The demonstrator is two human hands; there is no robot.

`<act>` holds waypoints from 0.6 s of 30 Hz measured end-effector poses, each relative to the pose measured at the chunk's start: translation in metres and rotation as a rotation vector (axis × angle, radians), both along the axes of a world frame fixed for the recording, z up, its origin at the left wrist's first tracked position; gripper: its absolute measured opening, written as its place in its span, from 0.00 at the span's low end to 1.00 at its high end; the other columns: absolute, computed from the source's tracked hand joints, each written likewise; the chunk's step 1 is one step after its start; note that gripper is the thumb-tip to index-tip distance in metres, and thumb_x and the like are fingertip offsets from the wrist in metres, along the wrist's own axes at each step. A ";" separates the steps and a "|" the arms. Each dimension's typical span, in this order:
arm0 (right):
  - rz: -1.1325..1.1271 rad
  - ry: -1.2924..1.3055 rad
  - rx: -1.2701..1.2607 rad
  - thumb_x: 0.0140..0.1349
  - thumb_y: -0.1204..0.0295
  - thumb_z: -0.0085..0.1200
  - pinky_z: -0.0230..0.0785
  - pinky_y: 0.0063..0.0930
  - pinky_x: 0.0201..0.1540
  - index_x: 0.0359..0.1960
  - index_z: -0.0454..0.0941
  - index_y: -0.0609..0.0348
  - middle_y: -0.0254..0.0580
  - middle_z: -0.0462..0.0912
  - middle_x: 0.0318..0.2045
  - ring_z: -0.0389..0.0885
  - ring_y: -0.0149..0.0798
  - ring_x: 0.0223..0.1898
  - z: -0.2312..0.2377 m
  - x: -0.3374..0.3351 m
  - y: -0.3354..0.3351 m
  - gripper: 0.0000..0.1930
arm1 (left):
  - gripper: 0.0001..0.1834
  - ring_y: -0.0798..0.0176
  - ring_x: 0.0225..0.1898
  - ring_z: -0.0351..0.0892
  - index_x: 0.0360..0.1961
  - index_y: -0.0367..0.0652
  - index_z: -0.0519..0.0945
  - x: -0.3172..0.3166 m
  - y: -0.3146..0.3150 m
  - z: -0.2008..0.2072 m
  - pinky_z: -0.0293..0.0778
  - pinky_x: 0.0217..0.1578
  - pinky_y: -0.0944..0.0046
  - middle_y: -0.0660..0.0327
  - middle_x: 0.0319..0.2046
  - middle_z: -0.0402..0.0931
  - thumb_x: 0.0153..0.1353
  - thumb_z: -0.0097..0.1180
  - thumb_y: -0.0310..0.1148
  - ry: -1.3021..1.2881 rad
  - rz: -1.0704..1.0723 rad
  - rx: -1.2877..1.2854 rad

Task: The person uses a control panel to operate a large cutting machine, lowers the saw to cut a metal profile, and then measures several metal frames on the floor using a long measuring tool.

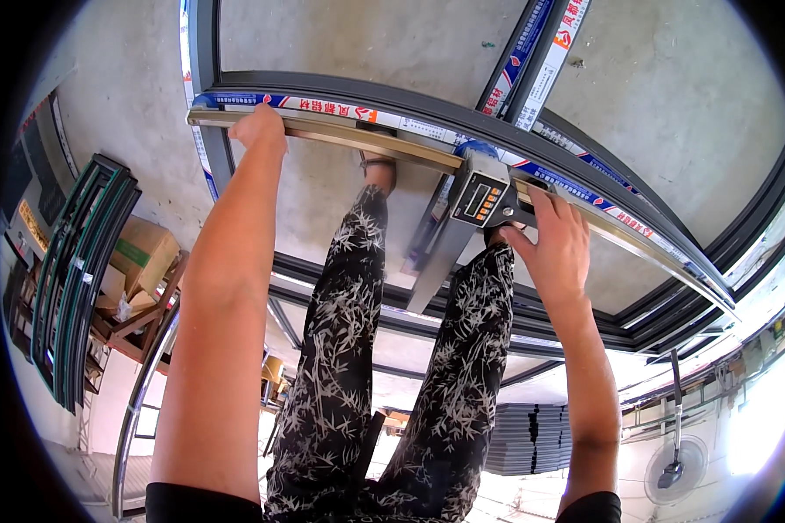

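Note:
A long brass-coloured measuring rail (371,145) lies along a dark grey aluminium window frame (323,84) that carries blue, white and red protective film. My left hand (262,126) is closed round the rail near its left end, fingertips mostly hidden behind it. On the rail, right of the middle, sits a digital measuring gauge (480,199) with a small display and orange buttons. My right hand (556,240) grips the gauge's right side where it meets the rail, thumb below and fingers over the top. The rail's far right end reaches the frame's right side.
A grey upright bar (440,261) runs below the gauge between my legs. At left stand curved-looking dark framed panels (83,270) beside a cardboard box (144,253) on a wooden rack. Stacked grey profiles (528,440) and a round fan (676,471) are behind at lower right.

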State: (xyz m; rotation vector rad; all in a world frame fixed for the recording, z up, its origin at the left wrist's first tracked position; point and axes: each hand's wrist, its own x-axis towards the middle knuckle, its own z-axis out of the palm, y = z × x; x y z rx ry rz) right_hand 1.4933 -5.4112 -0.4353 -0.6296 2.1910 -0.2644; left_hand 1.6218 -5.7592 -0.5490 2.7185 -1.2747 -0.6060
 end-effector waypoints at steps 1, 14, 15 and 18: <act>0.016 0.039 -0.012 0.40 0.65 0.66 0.62 0.37 0.47 0.46 0.71 0.55 0.40 0.75 0.40 0.71 0.45 0.44 0.000 -0.001 0.003 0.28 | 0.35 0.49 0.47 0.72 0.53 0.33 0.53 0.001 0.001 -0.002 0.72 0.42 0.54 0.45 0.49 0.67 0.49 0.57 0.34 0.006 0.002 -0.007; 0.093 0.041 0.043 0.42 0.68 0.64 0.62 0.39 0.47 0.44 0.71 0.52 0.40 0.75 0.40 0.72 0.46 0.44 -0.024 -0.017 0.091 0.24 | 0.36 0.49 0.46 0.73 0.53 0.31 0.53 0.009 -0.008 -0.006 0.73 0.41 0.56 0.44 0.47 0.68 0.48 0.58 0.34 -0.041 -0.004 -0.003; 0.057 -0.088 0.246 0.43 0.69 0.63 0.63 0.40 0.46 0.41 0.71 0.53 0.40 0.75 0.39 0.72 0.46 0.44 -0.036 -0.024 0.112 0.21 | 0.36 0.49 0.46 0.73 0.53 0.31 0.53 0.009 -0.003 -0.011 0.74 0.40 0.55 0.44 0.48 0.68 0.49 0.58 0.34 -0.030 -0.026 0.006; 0.033 -0.173 0.453 0.44 0.70 0.61 0.64 0.41 0.44 0.35 0.69 0.54 0.41 0.74 0.37 0.72 0.46 0.42 -0.046 -0.025 0.135 0.16 | 0.34 0.47 0.46 0.74 0.52 0.30 0.52 0.023 -0.009 -0.019 0.74 0.43 0.55 0.41 0.48 0.68 0.50 0.56 0.33 0.002 -0.080 -0.003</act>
